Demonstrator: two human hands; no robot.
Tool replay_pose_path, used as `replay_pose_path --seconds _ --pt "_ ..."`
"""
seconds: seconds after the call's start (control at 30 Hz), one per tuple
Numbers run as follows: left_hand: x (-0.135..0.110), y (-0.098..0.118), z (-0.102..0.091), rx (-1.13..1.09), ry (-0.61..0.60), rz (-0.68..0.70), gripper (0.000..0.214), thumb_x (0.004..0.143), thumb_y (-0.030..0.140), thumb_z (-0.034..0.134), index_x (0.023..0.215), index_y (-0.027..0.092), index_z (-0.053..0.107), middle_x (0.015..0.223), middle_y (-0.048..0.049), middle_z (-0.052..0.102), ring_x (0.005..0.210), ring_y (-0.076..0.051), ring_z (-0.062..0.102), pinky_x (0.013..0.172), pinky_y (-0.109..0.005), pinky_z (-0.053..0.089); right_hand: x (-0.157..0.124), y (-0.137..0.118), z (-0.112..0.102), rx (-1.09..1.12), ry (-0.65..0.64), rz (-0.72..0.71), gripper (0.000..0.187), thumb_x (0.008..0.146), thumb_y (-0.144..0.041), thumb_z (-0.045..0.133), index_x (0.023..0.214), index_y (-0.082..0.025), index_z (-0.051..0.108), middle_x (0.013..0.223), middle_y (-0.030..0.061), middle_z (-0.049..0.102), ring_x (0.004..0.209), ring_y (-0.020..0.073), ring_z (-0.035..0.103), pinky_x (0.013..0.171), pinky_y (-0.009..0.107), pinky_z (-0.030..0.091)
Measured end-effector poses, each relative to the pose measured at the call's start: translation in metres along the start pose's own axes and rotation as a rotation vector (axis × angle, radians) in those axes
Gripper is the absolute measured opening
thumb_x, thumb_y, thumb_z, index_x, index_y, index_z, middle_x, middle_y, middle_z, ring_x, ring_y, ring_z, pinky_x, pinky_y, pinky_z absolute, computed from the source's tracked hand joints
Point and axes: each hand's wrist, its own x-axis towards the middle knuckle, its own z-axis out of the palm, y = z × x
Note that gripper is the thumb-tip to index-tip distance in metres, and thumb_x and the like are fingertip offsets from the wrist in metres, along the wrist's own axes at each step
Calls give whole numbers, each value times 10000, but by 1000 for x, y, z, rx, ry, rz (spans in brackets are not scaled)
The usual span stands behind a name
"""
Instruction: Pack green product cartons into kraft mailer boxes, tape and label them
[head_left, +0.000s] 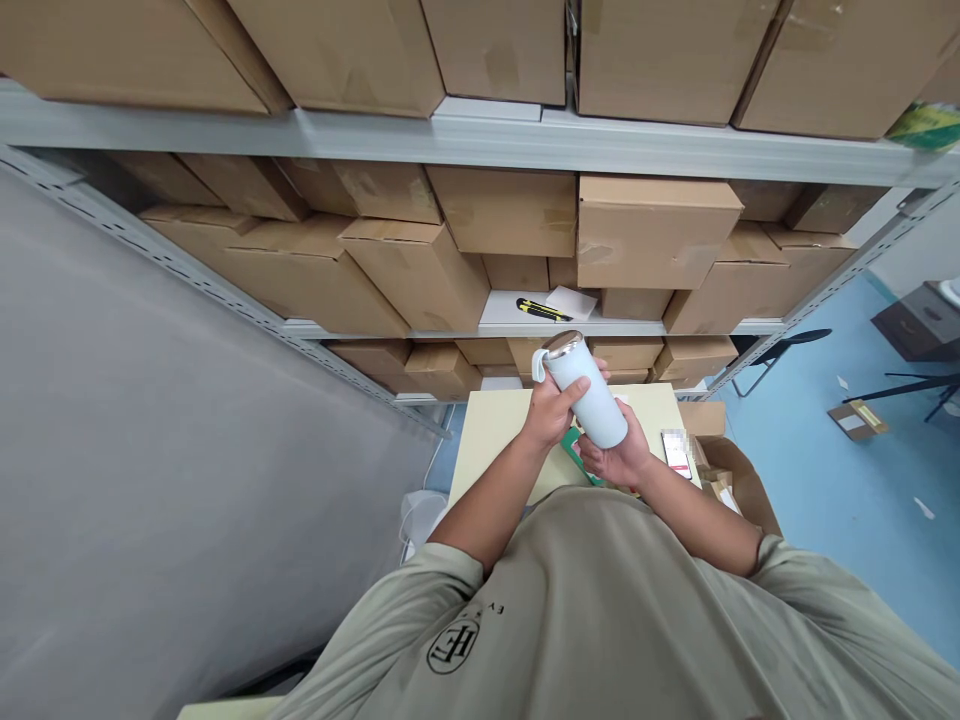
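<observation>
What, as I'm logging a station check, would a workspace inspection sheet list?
Surface: pale yellow table, partly hidden.
Job's things: light blue bottle, tilted, lid on.
Clutter: phone at table's right; green item, unclear; cutter on shelf.
Grip: left hand around the bottle near its lid; right hand at its lower end.
Cables: thin pale line left of table, possibly a cord.
Surroundings: cardboard boxes on shelves; blue floor with paper scraps.

Grey wall L, blue flr R, metal shelving w/ cardbd boxes btwn, pale yellow tbl below.
</observation>
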Motion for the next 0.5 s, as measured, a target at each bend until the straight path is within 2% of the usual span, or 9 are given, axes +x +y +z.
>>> replay_pose_path --seconds 0.07,0.13,0.2,0.27,0.4,0.5 --pt "-3 -1 1 69 29 21 697 613 531 1103 1123 224 741 1149 -104 834 1154 -333 801 1000 -432 646 4 1 1 15 81 -8 704 1116 -782 360 1005 -183 713 689 68 735 556 186 657 465 247 511" --pt "-7 -3 3 138 102 61 716 579 416 1130 1150 235 737 1163 -83 829 1173 -308 790 1058 -415 623 8 3 4 60 152 -108 568 1146 -683 454 1115 -186 728 800 72 797 650 182 739 523 231 579" --pt "-10 -4 5 181 167 90 761 565 325 1135 1203 254 726 1210 -70 819 1233 -298 770 1112 -405 596 10 5 7 104 178 -207 425 1153 -588 538 1212 -212 728 880 51 829 708 168 773 607 233 643" --pt "-12 -4 6 209 184 89 800 552 263 1134 1238 266 723 1247 -69 810 1284 -305 749 1142 -406 578 12 8 9 120 181 -236 369 1155 -555 565 1212 -230 730 884 34 833 705 159 772 634 234 657" --pt "-15 -2 5 247 110 65 866 483 204 1144 1249 254 743 1251 -77 808 1279 -323 739 1163 -413 559 11 12 8 86 197 -150 524 1161 -662 502 1054 -206 736 715 25 761 579 153 703 512 211 563" --pt "-16 -3 0 218 64 -22 840 459 218 1149 1201 234 756 1231 -86 814 1256 -335 743 1128 -411 571 8 13 7 30 185 -73 650 1133 -761 459 974 -193 733 649 38 728 503 157 651 468 227 531"
